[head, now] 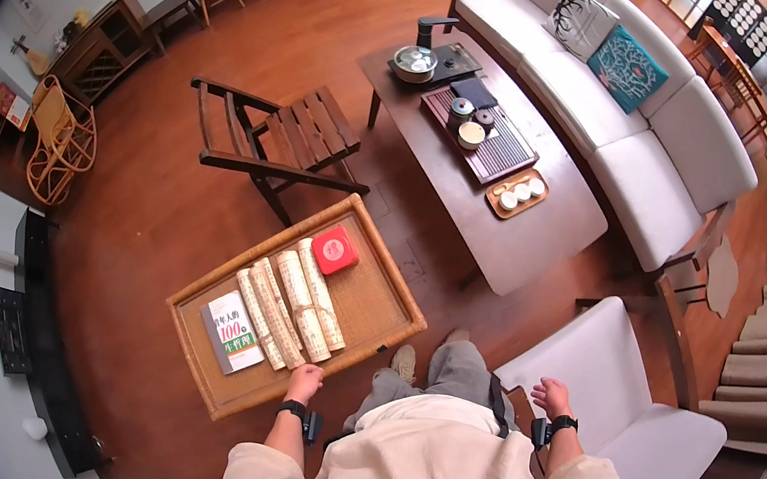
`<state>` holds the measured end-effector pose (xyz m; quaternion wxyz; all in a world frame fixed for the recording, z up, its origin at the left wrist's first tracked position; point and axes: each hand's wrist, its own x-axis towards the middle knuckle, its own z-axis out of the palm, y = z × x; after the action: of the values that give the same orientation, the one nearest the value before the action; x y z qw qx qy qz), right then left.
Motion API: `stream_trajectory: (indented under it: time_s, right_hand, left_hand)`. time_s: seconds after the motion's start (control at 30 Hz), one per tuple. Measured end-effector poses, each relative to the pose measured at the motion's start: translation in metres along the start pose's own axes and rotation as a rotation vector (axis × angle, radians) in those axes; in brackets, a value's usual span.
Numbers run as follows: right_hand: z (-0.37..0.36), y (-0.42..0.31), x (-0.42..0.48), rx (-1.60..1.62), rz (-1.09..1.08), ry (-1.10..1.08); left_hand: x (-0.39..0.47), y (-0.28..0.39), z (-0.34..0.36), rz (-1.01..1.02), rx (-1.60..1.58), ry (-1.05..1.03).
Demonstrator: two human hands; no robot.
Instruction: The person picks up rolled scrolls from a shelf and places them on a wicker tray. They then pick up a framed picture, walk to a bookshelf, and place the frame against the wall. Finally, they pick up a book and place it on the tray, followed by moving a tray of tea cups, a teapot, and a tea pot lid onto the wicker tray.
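Note:
My left hand (pixel 306 383) is at the near rim of a rattan-edged table (pixel 376 303), close to the lower ends of several rolled scrolls (pixel 301 302) that bear writing. Its fingers look curled, and whether they touch a roll or the rim is hard to make out. Left of the rolls lies a paperback book (pixel 232 332) with printed writing. A red box (pixel 334 250) with a round emblem rests by their far end. Over the pale seat of an armchair (pixel 599 359), my right hand (pixel 553 396) is held with fingers apart and nothing in it.
Beyond the rattan table stands a slatted wooden chair (pixel 311 128). A long coffee table (pixel 502 259) carries a tea tray (pixel 509 146) and a small wooden tray (pixel 511 204) with white cups. Behind it runs a cushioned sofa (pixel 570 80). A black low cabinet (pixel 53 374) lines the left wall.

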<state>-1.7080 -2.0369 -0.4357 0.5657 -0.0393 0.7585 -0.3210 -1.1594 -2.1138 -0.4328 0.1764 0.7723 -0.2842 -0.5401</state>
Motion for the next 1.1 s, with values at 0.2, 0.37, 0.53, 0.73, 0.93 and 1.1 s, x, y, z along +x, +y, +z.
stream_trajectory:
  time_s: [0.2, 0.37, 0.53, 0.73, 0.93, 1.1]
  right_hand:
    - [-0.01, -0.008, 0.065, -0.063, 0.187, -0.049]
    - [-0.007, -0.064, 0.121, -0.129, 0.21, -0.113]
    - [-0.009, -0.194, 0.158, 0.011, -0.126, -0.363]
    - [-0.029, -0.293, 0.193, -0.095, -0.085, -0.348]
    - [-0.031, -0.279, 0.259, -0.122, 0.077, -0.405]
    - [0.027, -0.248, 0.261, -0.376, 0.097, -0.43]
  left_hand:
    - [-0.018, -0.04, 0.013, -0.175, -0.098, 0.013]
    - [-0.036, -0.054, 0.045, -0.39, -0.162, 0.161]
    - [-0.057, 0.002, 0.109, -0.45, -0.258, 0.184]
    - [-0.041, 0.086, 0.171, -0.102, -0.351, 0.127]
    - [-0.084, 0.152, 0.183, -0.061, -0.264, 0.255]
    - [-0.128, 0.074, 0.182, -0.248, -0.373, 0.397]
